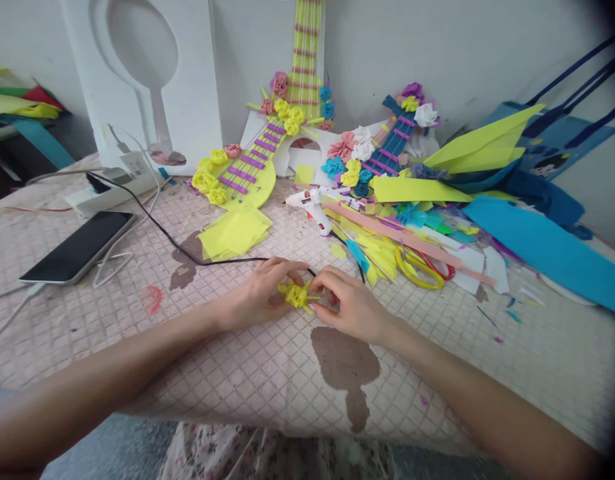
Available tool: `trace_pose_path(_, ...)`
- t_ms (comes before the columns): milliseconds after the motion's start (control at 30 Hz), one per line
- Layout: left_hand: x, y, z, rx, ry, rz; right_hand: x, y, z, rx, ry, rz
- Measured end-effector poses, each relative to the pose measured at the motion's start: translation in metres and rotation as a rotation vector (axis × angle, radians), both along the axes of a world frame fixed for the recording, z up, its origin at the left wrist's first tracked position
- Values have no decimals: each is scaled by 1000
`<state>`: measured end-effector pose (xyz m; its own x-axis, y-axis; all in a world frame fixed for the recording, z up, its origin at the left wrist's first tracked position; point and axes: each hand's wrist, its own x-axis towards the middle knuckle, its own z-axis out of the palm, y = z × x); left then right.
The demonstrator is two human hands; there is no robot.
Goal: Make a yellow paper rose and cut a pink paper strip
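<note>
A small yellow paper flower [296, 294] with thin strips sticking out is held low over the quilted table cover. My left hand [260, 293] grips its left side, fingers closed. On the other side, my right hand [355, 300] pinches at the strips between thumb and fingers. Beyond the hands lies a stack of yellow paper squares [236, 233]. A white glue gun [311, 208] rests on its side farther back, near cut yellow paper strips [370, 250].
Paper-flower-decorated yellow [255, 177] and blue [391, 147] toy instruments lean at the back. Yellow-handled scissors [420, 270] lie among scraps on the right. A phone [77, 248] charges at left by a power strip [110, 190]. A black cable [212, 262] runs just behind my hands.
</note>
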<state>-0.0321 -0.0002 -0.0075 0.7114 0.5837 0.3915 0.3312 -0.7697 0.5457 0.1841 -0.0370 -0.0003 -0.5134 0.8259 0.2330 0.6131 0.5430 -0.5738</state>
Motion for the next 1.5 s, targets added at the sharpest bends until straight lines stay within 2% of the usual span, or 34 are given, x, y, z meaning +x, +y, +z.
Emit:
trace_pose_path(333,-4,1,6,-44,42,-20,-2,1,-6,17,-73,-20)
trace_pose_path(533,-5,4,-1,20,60,50,-3,0,-7,21,-92,-18)
trace_pose_path(733,-3,4,-3,65,31,40,0,2,0,44,-23,6)
trace_pose_path(833,-3,4,0,43,41,26,13,12,7,101,-8,-72)
trace_pose_path(967,-3,3,5,9,52,22,45,36,13,216,-17,-288)
trace_pose_path(1133,-5,4,8,1,50,10,79,62,1,191,-159,-451)
trace_pose_path(1333,-8,8,6,12,22,66,80,76,-19,184,-280,-530)
trace_pose_path(1500,-9,11,4,19,-19,84,77,76,-15,189,-324,-617)
